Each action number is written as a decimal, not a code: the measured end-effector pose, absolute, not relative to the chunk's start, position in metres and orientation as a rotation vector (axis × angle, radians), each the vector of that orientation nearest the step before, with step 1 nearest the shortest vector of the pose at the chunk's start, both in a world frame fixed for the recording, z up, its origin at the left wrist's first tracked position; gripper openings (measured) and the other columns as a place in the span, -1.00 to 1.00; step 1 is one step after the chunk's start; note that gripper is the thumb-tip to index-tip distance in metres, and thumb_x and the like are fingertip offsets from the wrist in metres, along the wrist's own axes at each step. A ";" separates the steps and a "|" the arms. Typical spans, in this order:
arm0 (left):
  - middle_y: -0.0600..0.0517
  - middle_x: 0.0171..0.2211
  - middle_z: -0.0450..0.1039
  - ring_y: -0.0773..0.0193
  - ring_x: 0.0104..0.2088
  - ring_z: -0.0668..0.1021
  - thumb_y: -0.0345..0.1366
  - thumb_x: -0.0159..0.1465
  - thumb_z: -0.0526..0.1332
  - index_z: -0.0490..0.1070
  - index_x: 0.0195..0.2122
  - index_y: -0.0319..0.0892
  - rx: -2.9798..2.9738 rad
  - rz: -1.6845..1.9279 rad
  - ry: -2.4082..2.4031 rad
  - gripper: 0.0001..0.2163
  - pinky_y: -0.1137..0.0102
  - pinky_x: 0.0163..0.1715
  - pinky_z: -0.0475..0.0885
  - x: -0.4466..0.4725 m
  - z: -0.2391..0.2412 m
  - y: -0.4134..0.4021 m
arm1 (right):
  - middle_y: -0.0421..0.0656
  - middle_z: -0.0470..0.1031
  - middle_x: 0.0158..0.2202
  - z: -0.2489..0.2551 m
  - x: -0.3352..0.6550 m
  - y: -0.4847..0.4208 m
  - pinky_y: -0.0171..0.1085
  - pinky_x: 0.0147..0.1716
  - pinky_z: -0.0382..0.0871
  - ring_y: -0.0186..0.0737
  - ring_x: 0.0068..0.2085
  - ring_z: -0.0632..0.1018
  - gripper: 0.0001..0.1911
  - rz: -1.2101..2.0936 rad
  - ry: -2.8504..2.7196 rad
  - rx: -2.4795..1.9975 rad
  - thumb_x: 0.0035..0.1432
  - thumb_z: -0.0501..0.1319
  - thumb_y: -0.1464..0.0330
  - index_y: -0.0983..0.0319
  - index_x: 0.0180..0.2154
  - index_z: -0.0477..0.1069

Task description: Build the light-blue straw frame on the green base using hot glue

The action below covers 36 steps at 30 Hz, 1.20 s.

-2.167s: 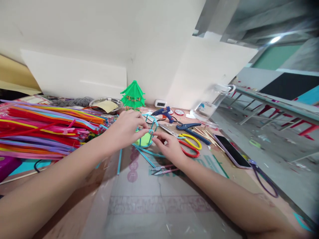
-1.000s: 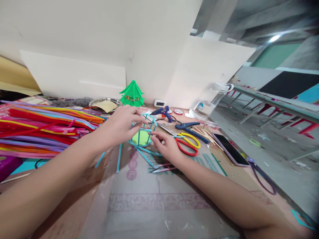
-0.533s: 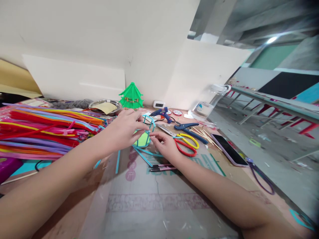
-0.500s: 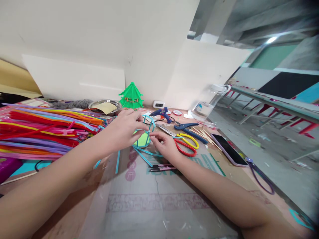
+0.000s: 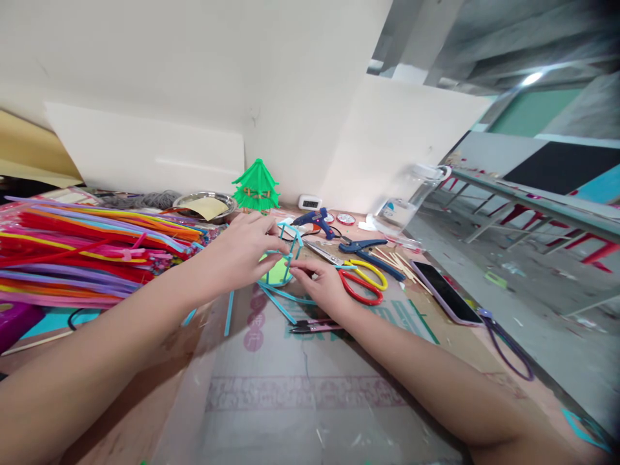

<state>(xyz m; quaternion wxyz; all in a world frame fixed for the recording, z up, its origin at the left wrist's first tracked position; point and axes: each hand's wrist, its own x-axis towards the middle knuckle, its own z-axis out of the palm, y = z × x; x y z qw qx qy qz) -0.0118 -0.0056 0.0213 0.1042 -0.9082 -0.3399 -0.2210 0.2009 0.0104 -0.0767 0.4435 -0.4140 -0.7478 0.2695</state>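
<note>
A small openwork frame of blue pipe cleaners (image 5: pixel 294 243) stands on a light green base (image 5: pixel 276 272) in the middle of the table. My left hand (image 5: pixel 249 248) reaches over it from the left, thumb and fingers closed on its upper part. From the right, my right hand (image 5: pixel 317 279) pinches at the frame's near right side; its fingertips are closed, and what lies between them is too small to make out. Loose blue pipe cleaners (image 5: pixel 278 305) lie just below. Pink-handled thread snips (image 5: pixel 314 326) rest on the plastic sheet under my right wrist.
Bundled coloured pipe cleaners (image 5: pixel 82 252) fill the left side. Behind stand a green paper-like tree (image 5: pixel 258 186), a small digital clock (image 5: pixel 309 203) and a blue glue gun (image 5: pixel 317 221). Scissors (image 5: pixel 363 281), blue cutters (image 5: pixel 371 252), a phone (image 5: pixel 446 292) and a clear bottle (image 5: pixel 404 200) lie or stand rightward.
The view has shifted very slightly. Both hands stay at the blue frame with almost no visible movement.
</note>
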 end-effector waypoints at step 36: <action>-0.09 -0.13 0.43 0.05 -0.03 0.43 -0.29 0.34 0.16 0.54 -0.23 -0.14 -2.564 -0.752 -1.024 -0.84 0.14 -0.01 0.30 -0.002 0.006 -0.005 | -0.15 0.64 -0.32 -0.070 0.196 0.008 -0.30 -0.30 0.38 -0.24 -0.31 0.56 -0.78 0.779 -1.923 -1.078 0.19 0.23 0.29 0.24 -0.24 0.61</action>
